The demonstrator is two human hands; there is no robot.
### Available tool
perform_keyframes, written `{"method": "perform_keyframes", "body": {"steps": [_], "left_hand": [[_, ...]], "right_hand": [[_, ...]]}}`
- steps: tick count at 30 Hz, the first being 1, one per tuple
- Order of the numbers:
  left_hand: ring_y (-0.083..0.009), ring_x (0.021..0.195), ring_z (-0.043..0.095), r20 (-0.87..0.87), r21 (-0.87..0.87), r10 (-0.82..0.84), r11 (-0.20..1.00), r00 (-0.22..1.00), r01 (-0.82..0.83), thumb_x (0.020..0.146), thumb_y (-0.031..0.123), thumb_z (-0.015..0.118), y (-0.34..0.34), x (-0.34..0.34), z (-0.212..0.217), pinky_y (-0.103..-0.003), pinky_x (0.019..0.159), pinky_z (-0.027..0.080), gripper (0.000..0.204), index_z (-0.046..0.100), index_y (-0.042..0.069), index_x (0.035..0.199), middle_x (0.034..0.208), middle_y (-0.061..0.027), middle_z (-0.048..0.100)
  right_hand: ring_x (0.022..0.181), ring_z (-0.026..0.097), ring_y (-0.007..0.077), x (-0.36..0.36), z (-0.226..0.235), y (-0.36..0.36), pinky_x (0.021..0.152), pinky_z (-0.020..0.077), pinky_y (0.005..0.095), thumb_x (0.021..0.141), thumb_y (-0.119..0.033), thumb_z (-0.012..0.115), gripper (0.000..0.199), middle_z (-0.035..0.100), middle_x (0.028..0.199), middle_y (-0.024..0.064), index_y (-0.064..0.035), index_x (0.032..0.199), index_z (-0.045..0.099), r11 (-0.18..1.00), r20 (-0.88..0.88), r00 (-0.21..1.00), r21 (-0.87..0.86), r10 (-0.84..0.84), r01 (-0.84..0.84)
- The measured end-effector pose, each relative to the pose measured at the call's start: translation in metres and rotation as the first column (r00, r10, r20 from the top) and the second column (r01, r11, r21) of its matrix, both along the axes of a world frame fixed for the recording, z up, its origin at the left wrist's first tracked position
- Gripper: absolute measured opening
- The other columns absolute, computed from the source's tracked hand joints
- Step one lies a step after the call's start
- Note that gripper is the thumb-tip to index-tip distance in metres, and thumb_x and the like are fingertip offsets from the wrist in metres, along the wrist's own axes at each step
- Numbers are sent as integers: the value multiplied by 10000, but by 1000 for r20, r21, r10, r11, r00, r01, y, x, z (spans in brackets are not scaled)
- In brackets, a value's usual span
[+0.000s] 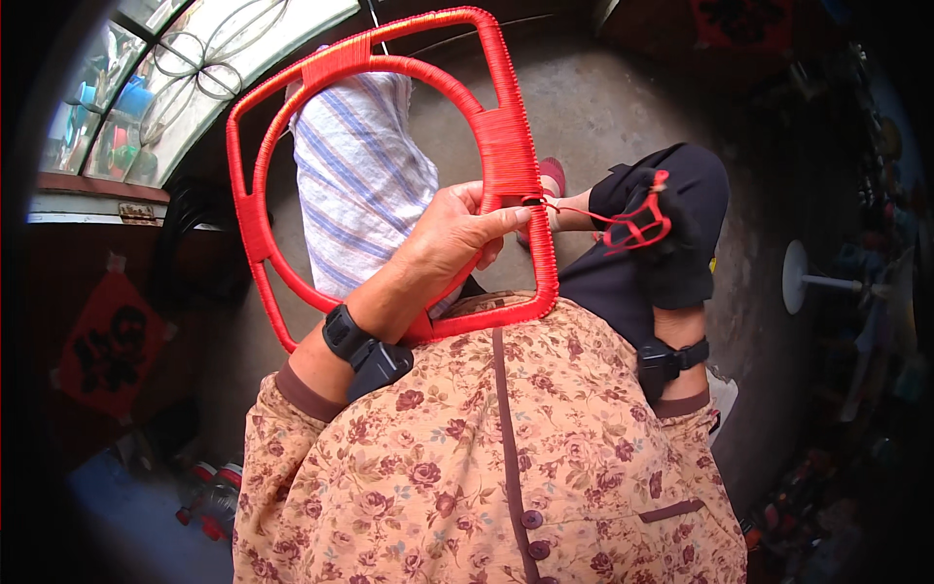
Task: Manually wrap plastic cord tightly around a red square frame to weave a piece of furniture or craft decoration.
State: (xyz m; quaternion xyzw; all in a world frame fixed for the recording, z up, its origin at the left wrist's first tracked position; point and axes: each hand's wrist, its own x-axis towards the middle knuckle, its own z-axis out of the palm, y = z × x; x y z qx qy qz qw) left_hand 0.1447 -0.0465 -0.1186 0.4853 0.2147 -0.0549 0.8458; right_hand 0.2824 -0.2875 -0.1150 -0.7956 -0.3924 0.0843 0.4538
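A squarish frame [255, 234] wrapped in red cord, with an oval ring inside it, stands upright in my lap. My left hand [449, 234] grips the frame's right side where the ring meets the outer bar, thumb along the wrapping. From that spot a red cord [584, 211] runs right to my right hand [671, 263], which wears a black glove and holds loops of the cord. A white cloth with blue stripes [362, 185] shows through the ring. Both wrists carry black bands.
Concrete floor [603, 107] lies below my knees. A window with a curled metal grille [195, 68] is at the upper left. A white round-based stand [800, 277] is on the right. Red paper hangs on the dark wall [112, 341] at left.
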Motion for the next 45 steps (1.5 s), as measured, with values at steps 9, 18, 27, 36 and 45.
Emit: {"method": "perform_keyframes", "body": {"steps": [9, 18, 27, 36, 45], "left_hand": [[-53, 464, 451, -21, 25, 15, 1000, 1000, -14, 852, 167, 734, -2, 3, 6, -208, 414, 336, 209, 633, 34, 978, 690, 9, 587], [-47, 459, 428, -6, -65, 18, 998, 1000, -18, 838, 156, 744, -1, 2, 3, -204, 410, 309, 211, 636, 32, 970, 693, 14, 582], [-67, 652, 543, -1, 199, -82, 977, 997, 80, 772, 102, 741, 1, -1, -7, -221, 577, 428, 285, 634, 23, 1024, 809, 1, 631], [-85, 677, 594, 38, 411, -73, 910, 997, 51, 774, 35, 695, 2, 0, -9, -235, 577, 476, 211, 646, -4, 975, 846, -47, 668], [-94, 614, 583, -32, 235, -82, 968, 996, 88, 800, 70, 690, 3, -1, -12, -243, 549, 481, 124, 650, -8, 888, 739, -35, 644]], "right_hand": [[630, 539, 75, -7, -3, 63, 551, 439, 239, 939, -207, 564, 153, 570, 769, 14, -68, 905, 616, 998, -888, 459, 56, 37, 27], [744, 541, 71, -26, 38, 63, 662, 450, 261, 936, -127, 561, 113, 602, 844, 5, -34, 976, 612, 990, -552, 822, -91, -138, 105], [871, 658, 219, -18, -1, 30, 773, 507, 304, 877, -54, 614, 205, 691, 953, 119, -43, 1077, 657, 907, -257, 916, -209, 309, -365], [853, 602, 100, -20, -25, 86, 746, 495, 247, 844, -32, 703, 392, 667, 965, 54, -23, 1209, 559, 948, -766, 614, -21, 189, -318], [922, 598, 86, -6, -33, 91, 762, 506, 235, 845, -90, 735, 506, 651, 1032, 49, -22, 1290, 503, 891, -712, 565, 196, 416, -409]]}}
